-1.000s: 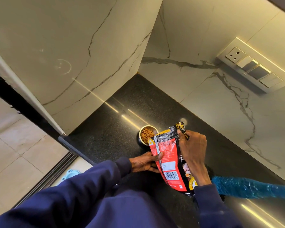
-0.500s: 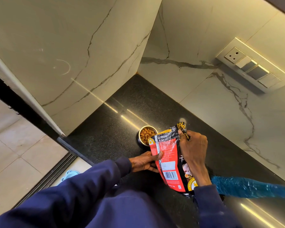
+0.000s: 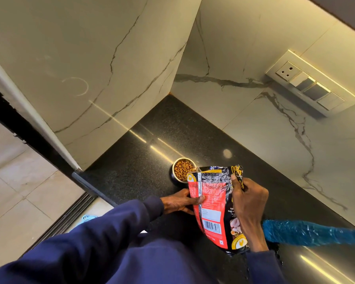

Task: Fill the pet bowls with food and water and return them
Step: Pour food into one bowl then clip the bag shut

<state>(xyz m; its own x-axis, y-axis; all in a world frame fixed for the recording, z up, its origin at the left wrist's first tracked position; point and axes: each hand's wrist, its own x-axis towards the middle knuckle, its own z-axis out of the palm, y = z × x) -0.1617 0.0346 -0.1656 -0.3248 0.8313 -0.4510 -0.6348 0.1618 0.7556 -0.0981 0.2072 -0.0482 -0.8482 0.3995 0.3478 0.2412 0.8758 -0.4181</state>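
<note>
**A:** Where does the bowl sit?

**B:** The bowl (image 3: 177, 174) stands on the black worktop (image 3: 143, 156), just beyond your 2 hands and near the corner of the marble wall (image 3: 111, 58). It holds brown kibble (image 3: 182, 168). The food bag (image 3: 212, 203) rises upright in front of it, and the bag's top left corner covers the bowl's near rim from this view.

**A:** And my hands?

**B:** Your left hand (image 3: 180, 202) pinches the bag's left edge, thumb on the red front and fingers behind. Your right hand (image 3: 248, 199) has its fingers curled round the bag's right side near the crumpled open top.

**A:** Anything else close by?

**B:** A crinkled blue plastic thing (image 3: 312, 232) lies on the worktop to the right, its near end hidden behind your right wrist. It may be a bottle, but the edge blur leaves that unsure. A switch plate (image 3: 314, 83) with 1 socket sits on the right wall. Your dark blue sleeve (image 3: 90, 242) hides the worktop's front edge below the bag, and the tiled floor (image 3: 19, 191) lies left.
</note>
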